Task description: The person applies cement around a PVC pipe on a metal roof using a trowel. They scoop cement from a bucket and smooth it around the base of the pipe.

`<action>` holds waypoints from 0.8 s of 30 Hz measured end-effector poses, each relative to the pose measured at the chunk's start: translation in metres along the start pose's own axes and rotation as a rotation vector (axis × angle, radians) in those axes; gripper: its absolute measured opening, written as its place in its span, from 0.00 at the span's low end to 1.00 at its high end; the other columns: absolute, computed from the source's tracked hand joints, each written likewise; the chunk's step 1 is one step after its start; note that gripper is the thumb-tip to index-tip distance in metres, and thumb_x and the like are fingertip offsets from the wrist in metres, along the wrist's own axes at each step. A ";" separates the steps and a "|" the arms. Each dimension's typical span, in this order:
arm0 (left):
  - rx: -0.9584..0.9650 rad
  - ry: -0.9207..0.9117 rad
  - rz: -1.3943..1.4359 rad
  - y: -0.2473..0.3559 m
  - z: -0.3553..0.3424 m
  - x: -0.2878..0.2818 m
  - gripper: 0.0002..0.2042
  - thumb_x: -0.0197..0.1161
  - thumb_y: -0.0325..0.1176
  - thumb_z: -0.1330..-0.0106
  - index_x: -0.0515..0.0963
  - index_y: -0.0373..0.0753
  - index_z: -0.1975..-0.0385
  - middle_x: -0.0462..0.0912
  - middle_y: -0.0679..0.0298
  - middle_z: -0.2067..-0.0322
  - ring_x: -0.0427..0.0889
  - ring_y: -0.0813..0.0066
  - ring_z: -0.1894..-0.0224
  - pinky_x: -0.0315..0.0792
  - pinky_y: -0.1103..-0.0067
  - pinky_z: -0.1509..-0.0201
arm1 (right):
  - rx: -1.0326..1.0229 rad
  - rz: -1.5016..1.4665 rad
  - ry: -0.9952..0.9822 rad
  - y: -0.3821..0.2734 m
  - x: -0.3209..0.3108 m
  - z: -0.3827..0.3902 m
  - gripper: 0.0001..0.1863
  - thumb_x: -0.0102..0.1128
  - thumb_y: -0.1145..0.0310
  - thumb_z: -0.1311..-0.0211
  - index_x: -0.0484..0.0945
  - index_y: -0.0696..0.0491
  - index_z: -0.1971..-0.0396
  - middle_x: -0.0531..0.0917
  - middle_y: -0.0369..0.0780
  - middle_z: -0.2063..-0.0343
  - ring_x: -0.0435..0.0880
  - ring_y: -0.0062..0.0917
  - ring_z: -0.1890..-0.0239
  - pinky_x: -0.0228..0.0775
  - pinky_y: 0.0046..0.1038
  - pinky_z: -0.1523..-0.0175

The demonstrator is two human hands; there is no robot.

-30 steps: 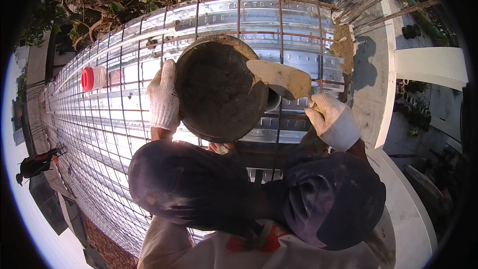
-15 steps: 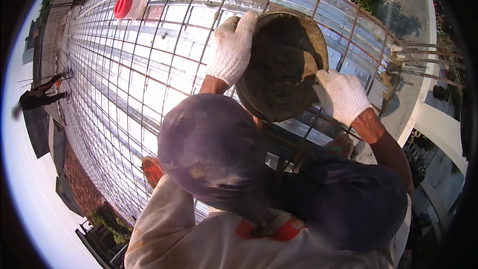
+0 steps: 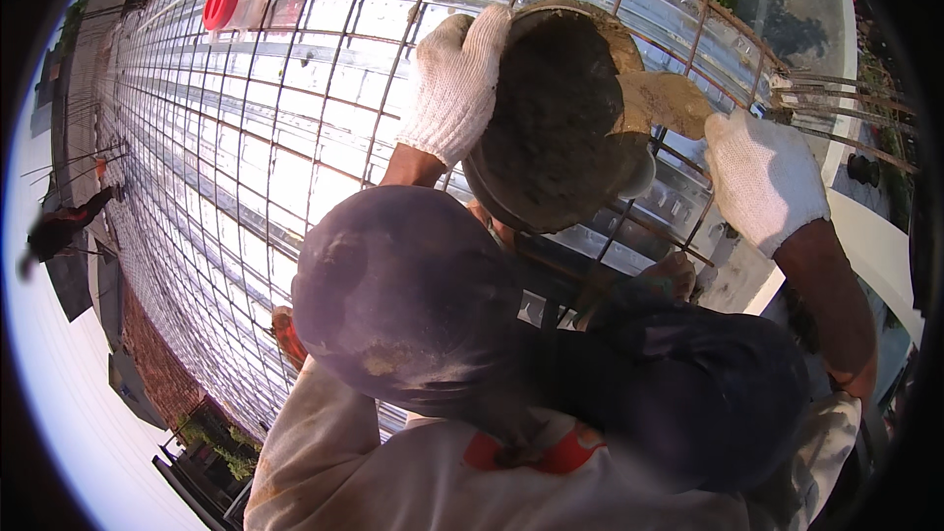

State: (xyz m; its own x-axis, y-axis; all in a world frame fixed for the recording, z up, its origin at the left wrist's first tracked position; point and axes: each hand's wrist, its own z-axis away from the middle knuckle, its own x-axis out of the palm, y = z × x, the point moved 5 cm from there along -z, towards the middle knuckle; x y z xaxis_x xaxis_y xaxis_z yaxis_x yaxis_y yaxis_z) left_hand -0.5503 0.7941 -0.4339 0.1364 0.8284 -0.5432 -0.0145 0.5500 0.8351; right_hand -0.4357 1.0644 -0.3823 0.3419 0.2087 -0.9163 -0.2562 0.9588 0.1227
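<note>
A round bucket [image 3: 480, 175] of wet grey mortar [image 3: 556, 113] is tilted toward me in front of my knees. My left hand [image 3: 457, 79], in a white knit glove, is closed on the bucket's left rim. Off the right side of the bucket, my gloved right hand [image 3: 762, 177] is closed around the handle end of a mortar-coated trowel [image 3: 664, 103]. The trowel's blade lies over the right rim, its far edge at the mortar; caked mortar hides its exact shape.
Rebar mesh [image 3: 324, 88] runs over shiny corrugated metal decking [image 3: 246, 138]. A clear jar with a red lid [image 3: 222, 5] rests on it at the upper left. Rebar ends [image 3: 836, 98] jut out at right by a concrete edge. Another person [image 3: 69, 226] is far left.
My right hand has moved right, away from the bucket, drawing the trowel out over the rim so that more of it shows. My left hand keeps its hold on the bucket.
</note>
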 end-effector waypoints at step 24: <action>-0.035 0.006 0.014 -0.004 -0.013 0.009 0.29 0.60 0.54 0.21 0.83 0.24 0.63 0.82 0.52 0.73 0.78 0.67 0.68 0.75 0.66 0.58 | -0.187 -1.068 0.141 -0.067 0.074 0.017 0.11 0.69 0.64 0.37 0.87 0.57 0.63 0.87 0.54 0.72 0.89 0.54 0.65 0.80 0.47 0.61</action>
State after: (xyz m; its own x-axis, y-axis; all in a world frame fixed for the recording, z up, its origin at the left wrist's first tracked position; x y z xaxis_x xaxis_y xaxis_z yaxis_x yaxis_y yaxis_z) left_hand -0.5618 0.8008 -0.4436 0.1299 0.8365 -0.5324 -0.0506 0.5418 0.8390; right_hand -0.3781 1.0187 -0.4521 0.3655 -0.7488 -0.5529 -0.0264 0.5854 -0.8103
